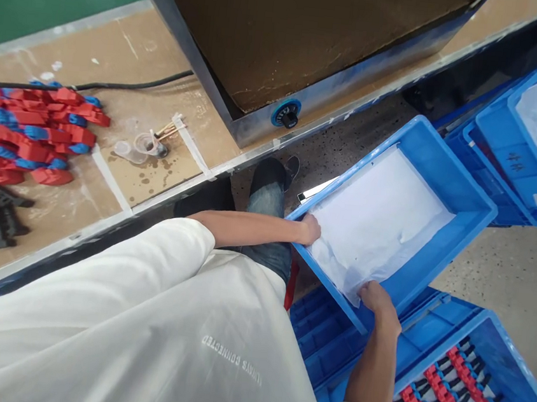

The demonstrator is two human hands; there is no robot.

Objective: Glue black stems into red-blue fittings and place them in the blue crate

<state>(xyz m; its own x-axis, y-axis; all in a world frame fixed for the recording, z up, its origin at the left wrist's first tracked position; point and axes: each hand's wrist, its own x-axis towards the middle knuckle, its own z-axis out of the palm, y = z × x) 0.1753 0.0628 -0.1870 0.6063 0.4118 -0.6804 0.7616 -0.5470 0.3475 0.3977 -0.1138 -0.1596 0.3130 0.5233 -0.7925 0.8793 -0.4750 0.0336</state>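
Your white shirt fills the near view; beyond it both hands hold a tilted blue crate.

Your left hand grips the near rim, your right hand closes on the lower corner over the white plastic liner. Keep the crate level above the tray of red clips.

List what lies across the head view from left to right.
Pile of red and blue parts → small clear cups → blue dial → paper-lined blue crate held by both hands → stacked blue crates.
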